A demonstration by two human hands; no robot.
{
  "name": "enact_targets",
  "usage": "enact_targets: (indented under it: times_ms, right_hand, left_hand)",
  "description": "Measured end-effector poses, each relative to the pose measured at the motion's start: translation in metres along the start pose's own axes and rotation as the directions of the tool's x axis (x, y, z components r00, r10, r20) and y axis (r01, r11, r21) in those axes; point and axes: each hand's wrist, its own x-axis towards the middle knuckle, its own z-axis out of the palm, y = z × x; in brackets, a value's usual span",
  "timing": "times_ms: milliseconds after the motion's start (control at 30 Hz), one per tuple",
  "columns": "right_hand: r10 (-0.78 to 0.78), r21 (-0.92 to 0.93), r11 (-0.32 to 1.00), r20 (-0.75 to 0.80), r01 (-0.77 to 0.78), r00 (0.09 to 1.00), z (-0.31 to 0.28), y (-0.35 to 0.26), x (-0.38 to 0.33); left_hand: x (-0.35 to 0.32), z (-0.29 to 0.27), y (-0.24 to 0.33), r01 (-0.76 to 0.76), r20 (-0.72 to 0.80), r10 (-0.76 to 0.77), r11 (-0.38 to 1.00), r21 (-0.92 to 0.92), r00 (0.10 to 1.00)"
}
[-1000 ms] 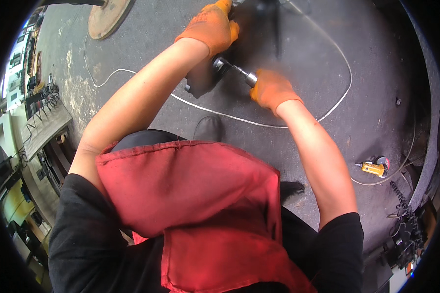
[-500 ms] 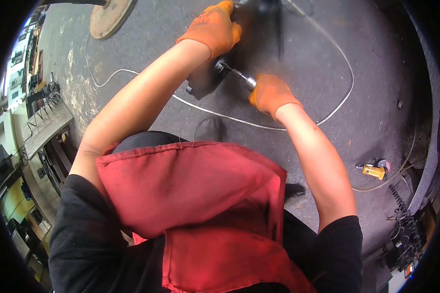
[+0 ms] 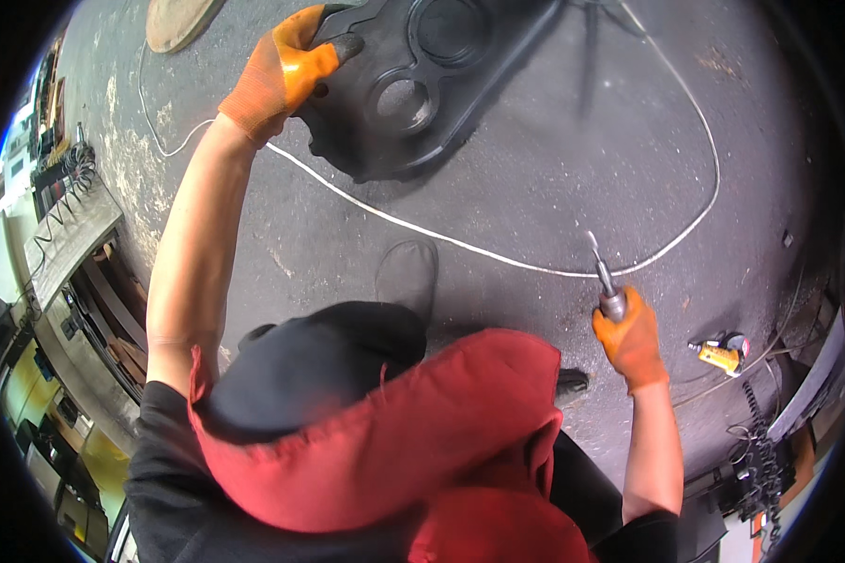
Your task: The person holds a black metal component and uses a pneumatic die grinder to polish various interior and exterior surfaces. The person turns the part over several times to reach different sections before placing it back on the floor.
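In an orange glove with dark fingertips, my left hand (image 3: 286, 70) grips the upper left edge of a dark metal cover (image 3: 352, 127). The cover is a broad casting with large round openings, tilted at the top of the view, its far part cut off by the frame edge. My right hand (image 3: 632, 342), gloved the same way, is closed round a die grinder (image 3: 613, 305). A thin shank with a pale burr tip points up and away from the fist. Most of the grinder's body is hidden in the glove. The burr is well apart from the cover.
A white hose (image 3: 422, 232) curves across the dark floor beyond my feet. To the right lies a yellow power tool (image 3: 720, 358), near black coiled hoses (image 3: 768, 460). A round base (image 3: 180, 21) stands at the far left; a bench (image 3: 80, 235) runs along the left.
My right hand has drawn the die grinder away from the cover, toward me and right. My left hand has moved left, and the cover is tilted so its openings now show.
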Motion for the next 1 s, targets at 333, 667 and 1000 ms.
enact_targets:
  times_ms: [333,667,1000]
  right_hand:
    - [0.092,0.075,0.993,-0.027,-0.090,0.995,-0.014,-0.024,0.027]
    - [0.139,0.186,0.973,-0.001,-0.136,0.990,-0.023,-0.061,0.038]
    - [0.192,0.137,0.973,-0.040,-0.185,0.981,-0.013,-0.033,0.021]
  left_hand:
    - [0.027,-0.017,-0.059,0.091,0.060,-0.076,0.946,-0.310,0.995]
    - [0.073,-0.032,-0.025,0.007,0.145,-0.005,1.000,-0.011,0.989]
    - [-0.009,0.027,0.004,-0.113,-0.155,0.227,0.841,0.530,0.961]
